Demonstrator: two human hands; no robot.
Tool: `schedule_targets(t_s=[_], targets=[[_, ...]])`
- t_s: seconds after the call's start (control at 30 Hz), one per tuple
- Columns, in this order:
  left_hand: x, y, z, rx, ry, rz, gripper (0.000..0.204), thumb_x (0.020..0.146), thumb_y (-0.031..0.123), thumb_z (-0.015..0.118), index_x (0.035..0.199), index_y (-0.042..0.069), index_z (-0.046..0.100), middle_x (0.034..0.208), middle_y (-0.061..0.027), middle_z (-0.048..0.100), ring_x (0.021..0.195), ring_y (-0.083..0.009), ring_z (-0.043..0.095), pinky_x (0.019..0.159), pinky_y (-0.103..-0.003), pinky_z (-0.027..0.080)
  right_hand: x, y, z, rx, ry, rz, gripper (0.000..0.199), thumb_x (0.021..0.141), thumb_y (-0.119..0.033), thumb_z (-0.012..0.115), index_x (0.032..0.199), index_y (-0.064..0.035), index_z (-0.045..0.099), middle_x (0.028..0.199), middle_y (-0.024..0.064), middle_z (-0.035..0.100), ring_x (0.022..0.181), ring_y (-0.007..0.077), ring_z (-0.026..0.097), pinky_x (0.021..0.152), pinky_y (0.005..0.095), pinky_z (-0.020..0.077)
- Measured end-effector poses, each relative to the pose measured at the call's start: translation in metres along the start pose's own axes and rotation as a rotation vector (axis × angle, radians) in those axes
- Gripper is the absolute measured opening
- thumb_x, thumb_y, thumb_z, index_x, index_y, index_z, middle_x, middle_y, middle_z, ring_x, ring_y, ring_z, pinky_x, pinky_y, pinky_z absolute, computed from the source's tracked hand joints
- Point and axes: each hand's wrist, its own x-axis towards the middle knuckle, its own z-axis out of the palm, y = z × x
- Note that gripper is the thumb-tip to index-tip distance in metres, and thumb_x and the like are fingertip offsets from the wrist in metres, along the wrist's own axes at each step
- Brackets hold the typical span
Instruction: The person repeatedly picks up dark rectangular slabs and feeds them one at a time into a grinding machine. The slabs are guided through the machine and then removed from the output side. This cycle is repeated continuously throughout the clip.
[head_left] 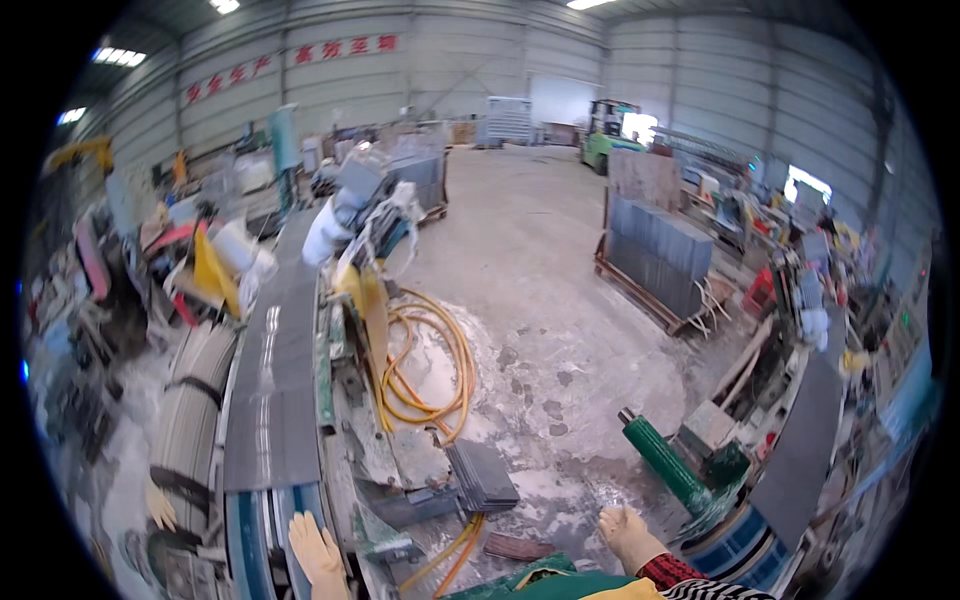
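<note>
My left hand, in a pale glove, is open with its fingers stretched out. It is beside the blue belt of the left conveyor, just short of a run of dark grey stone slabs; whether it touches the belt I cannot tell. My right hand, below a red checked sleeve, hangs over the floor with its fingers curled in, and nothing shows in them. It is left of a green ribbed cylinder. On the right conveyor, another dark slab lies above a blue belt.
Between the conveyors are a small stack of dark tiles and a coiled yellow hose on the wet floor. Grey slabs stand on a rack farther off. A green forklift is at the back. Another pale glove shows far left.
</note>
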Motion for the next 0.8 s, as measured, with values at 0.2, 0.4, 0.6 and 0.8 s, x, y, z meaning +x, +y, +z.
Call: schedule_targets(t_s=[0.2,0.4,0.6,0.8], targets=[[-0.006,-0.004,-0.028,-0.005,0.012,-0.109,0.046,0.092,0.02,0.058,0.134,0.002,0.053,0.142,-0.0224,0.049,0.134,-0.0405,0.042,0.115,-0.048,0.029,0.037,0.009,0.038,-0.299,-0.15,0.105,0.053,0.106,-0.039,0.029,0.133,0.0014,0.049,0.14,0.0173,0.054,0.126,0.0323,0.053,0.098,0.0478,0.0476],[-0.004,0.008,-0.031,-0.02,-0.006,-0.151,0.046,0.092,0.024,0.057,0.132,0.003,0.053,0.142,-0.0187,0.05,0.135,-0.0359,0.042,0.116,-0.045,0.029,0.118,-0.01,0.037,-1.305,-0.723,0.035,0.041,0.099,-0.041,0.052,0.123,-0.0089,0.055,0.125,0.0143,0.059,0.113,0.0293,0.056,0.098,0.0446,0.0435],[-0.007,0.011,-0.048,0.016,-0.054,-0.184,0.044,0.091,0.025,0.057,0.13,0.006,0.055,0.141,-0.0157,0.051,0.134,-0.0332,0.042,0.115,-0.043,0.03,0.136,0.034,0.072,-1.446,-0.594,0.059,0.049,0.094,-0.039,0.064,0.132,-0.0106,0.051,0.137,0.0166,0.053,0.123,0.0301,0.05,0.108,0.0487,0.0364],[-0.011,0.009,-0.04,0.024,-0.027,-0.176,0.044,0.091,0.026,0.058,0.13,0.006,0.055,0.14,-0.0154,0.052,0.135,-0.0329,0.042,0.115,-0.043,0.03,0.09,0.05,0.091,-1.155,-0.333,0.206,0.048,0.095,-0.039,0.064,0.131,-0.0106,0.051,0.135,0.0163,0.053,0.122,0.0298,0.05,0.107,0.0483,0.0365]])
